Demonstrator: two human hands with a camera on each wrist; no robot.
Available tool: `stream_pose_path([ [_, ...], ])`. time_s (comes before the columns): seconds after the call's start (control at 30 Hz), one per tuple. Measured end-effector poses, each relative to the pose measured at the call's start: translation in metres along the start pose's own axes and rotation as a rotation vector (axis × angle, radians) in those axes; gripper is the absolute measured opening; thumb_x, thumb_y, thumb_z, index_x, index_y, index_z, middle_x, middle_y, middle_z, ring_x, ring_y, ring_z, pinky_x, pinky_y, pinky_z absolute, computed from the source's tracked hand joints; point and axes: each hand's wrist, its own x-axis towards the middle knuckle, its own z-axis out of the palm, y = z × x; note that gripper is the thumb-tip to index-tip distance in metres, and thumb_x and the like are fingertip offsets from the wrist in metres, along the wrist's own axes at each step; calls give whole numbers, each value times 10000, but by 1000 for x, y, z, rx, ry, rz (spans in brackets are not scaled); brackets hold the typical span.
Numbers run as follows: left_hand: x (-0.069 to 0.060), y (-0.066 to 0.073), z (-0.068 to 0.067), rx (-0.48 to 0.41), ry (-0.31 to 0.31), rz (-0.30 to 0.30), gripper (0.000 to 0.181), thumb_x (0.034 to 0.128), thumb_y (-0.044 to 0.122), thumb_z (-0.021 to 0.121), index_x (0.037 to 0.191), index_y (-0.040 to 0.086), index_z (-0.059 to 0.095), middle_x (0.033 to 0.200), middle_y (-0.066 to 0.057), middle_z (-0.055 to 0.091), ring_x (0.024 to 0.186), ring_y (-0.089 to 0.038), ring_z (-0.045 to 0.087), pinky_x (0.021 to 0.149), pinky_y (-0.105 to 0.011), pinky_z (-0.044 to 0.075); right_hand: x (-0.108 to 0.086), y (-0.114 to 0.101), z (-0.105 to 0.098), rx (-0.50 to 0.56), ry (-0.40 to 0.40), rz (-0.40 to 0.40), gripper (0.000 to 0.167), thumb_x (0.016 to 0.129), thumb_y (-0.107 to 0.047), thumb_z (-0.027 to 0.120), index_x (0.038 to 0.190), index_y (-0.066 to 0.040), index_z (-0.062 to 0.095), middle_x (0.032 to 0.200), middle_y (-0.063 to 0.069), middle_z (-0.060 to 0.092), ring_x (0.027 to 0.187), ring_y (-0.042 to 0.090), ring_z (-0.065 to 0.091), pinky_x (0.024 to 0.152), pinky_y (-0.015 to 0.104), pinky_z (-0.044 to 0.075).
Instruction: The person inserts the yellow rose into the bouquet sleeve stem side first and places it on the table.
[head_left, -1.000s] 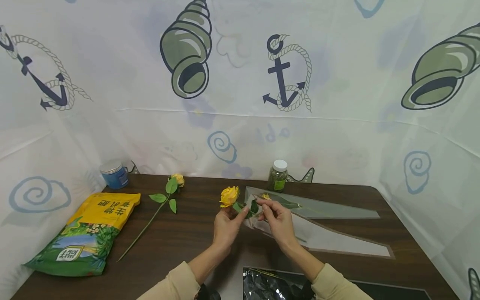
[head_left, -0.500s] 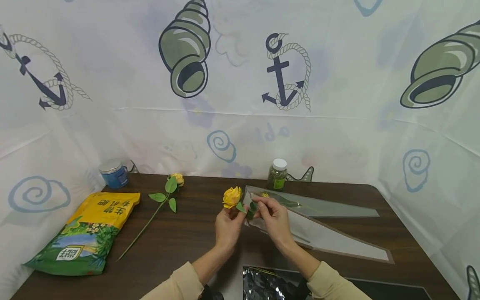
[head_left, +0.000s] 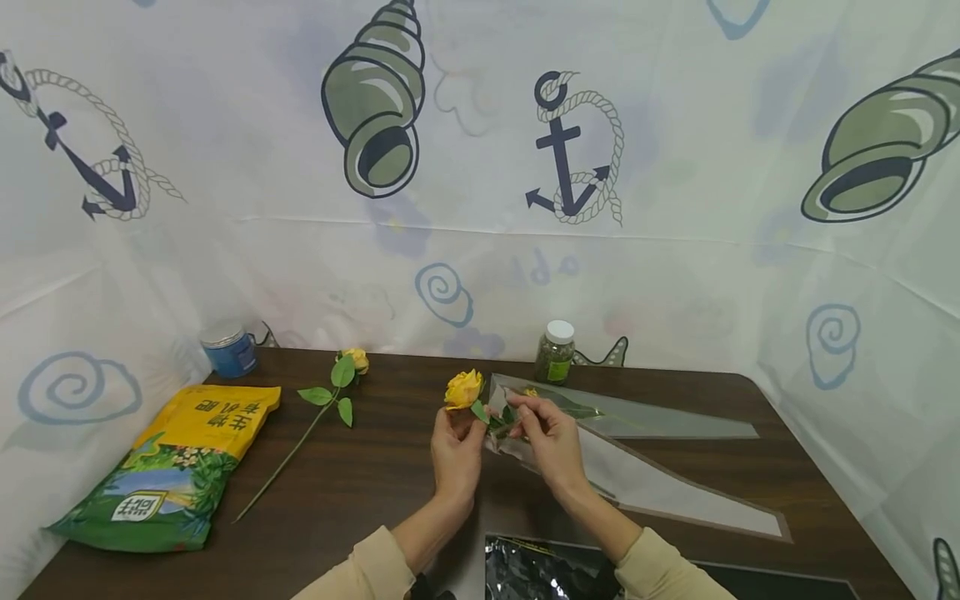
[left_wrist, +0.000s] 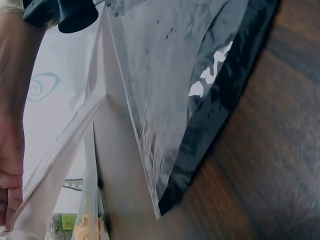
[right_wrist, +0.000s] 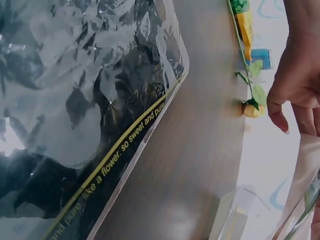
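Tabletop [head_left: 337, 500]: dark wood grain, smooth, low sheen. Black wrapper [right_wrist: 65, 110]: thin glossy plastic, crinkled, hard highlights. Held rose [head_left: 463, 389]: matt, cloth-like petals. Pale sleeve [head_left: 667, 483]: smooth plastic-looking film, dull sheen. Bag [head_left: 176, 467]: smooth plastic, slight shine. Backdrop [head_left: 480, 196]: matt cloth-like sheet, creased. Blue jar [head_left: 234, 357]: smooth; lid [head_left: 222, 334] metal-looking. Cuffs [head_left: 378, 562]: matt cloth.

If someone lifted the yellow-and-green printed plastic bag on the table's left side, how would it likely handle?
The yellow-and-green printed plastic bag looks plump, so it may be fairly heavy. Its thin, pinched corners suggest soft film that could sag. Lying on its broad side, it probably won't roll.
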Motion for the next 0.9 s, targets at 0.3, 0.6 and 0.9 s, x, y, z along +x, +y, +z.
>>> stream_pose_path([
  [0.3, 0, 0, 0, 151, -64, 4, 107, 778, 46, 676, 862, 40, 609, 689, -18, 664, 587, -48, 510, 520, -192, 408, 1, -3, 2, -44, -7, -48, 184, 946, -79, 549, 1039, 17, 675, 886, 215, 615, 629, 114, 620, 563, 242, 508],
  [0.6, -1, 0, -8, 149, -85, 13, 219, 839, 185, 717, 995, 59, 630, 835, -81, 712, 675, -27, 562, 566, -175, 416, 5, 3, -2, -100, 8, -56, 173, 946, -89, 551, 1035, -26, 686, 891, 175, 624, 646, 144, 633, 584, 276, 534],
  [0.9, 3, 4, -7, 137, -50, 4, 201, 864, 196, 689, 974, 42, 622, 794, -86, 697, 571, -30, 474, 501, -176, 352, 2, 5, -1, -81, -13, -43, 167, 946, -59, 544, 1028, -16, 682, 963, 173, 626, 647, 91, 625, 593, 264, 542],
])
